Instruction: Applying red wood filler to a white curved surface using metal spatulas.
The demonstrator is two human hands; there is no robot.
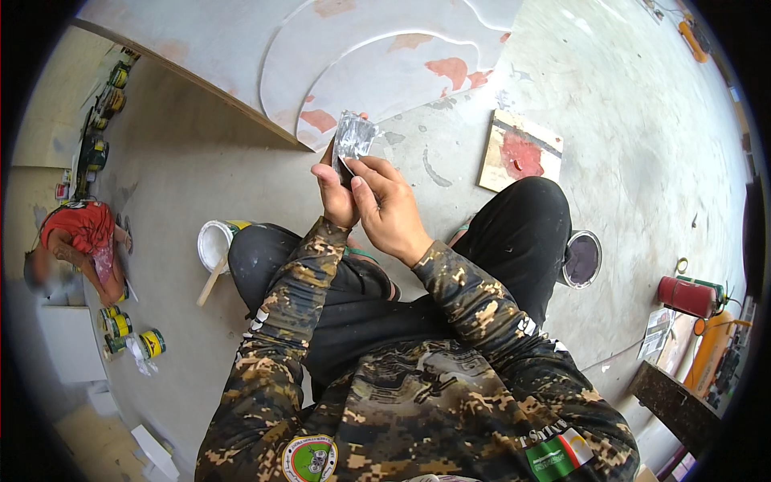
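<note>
Both my hands meet in front of me, just short of the large pale panel's near corner. My left hand [337, 197], palm turned up, is closed around the lower part of a flat putty scraper [355, 135] smeared with grey-white paste. Over its lower edge, my right hand [391, 207] pinches a thin dark-edged blade [346, 166] against the smeared face; most of that blade is hidden by the fingers. The panel [377, 68] has curved raised lines and reddish patches.
An open white paint can [214, 243] with a wooden stick [210, 287] is by my left knee. Another open can [581, 259] stands beside my right knee. A red-stained board [522, 153] lies ahead right. A fire extinguisher [687, 296] is far right; a person in red [83, 233] crouches left.
</note>
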